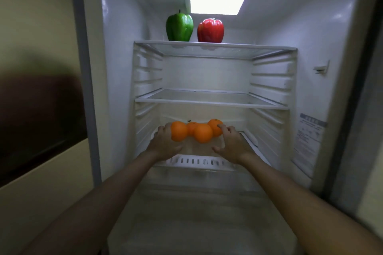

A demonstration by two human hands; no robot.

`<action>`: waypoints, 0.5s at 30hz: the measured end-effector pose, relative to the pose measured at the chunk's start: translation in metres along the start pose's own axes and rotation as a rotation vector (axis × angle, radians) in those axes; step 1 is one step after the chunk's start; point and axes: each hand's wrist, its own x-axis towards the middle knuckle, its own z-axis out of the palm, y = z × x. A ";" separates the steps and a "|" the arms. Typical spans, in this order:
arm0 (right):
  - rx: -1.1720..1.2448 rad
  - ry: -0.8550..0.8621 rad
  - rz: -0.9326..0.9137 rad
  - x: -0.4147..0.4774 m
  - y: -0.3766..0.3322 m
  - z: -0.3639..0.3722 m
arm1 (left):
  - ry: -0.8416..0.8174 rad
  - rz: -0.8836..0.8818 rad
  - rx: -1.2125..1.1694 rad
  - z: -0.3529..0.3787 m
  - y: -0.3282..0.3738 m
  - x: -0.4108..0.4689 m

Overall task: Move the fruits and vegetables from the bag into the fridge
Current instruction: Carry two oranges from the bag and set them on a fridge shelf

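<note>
1 wide-angle camera, worn on the person's head, looks forward and slightly down, straight into the open fridge [116,68], whose interior fills the middle of the frame. The view is close. Both forearms rise from the 2 lower corners, and the left hand [163,143] and right hand [230,143] reach the oranges [203,132] just below centre. The fridge lamp [216,3] sits at upper centre above 3 shelves [213,100]. A wall [31,16] takes the left edge. Straight lines bow toward the frame's edges.
</note>
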 end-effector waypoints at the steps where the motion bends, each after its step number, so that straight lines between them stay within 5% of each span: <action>1: 0.009 -0.020 0.017 -0.008 -0.004 -0.005 | -0.006 -0.022 0.004 -0.004 0.003 -0.008; 15: 0.064 -0.042 -0.026 -0.145 -0.043 -0.027 | -0.027 0.035 0.185 -0.031 0.027 -0.161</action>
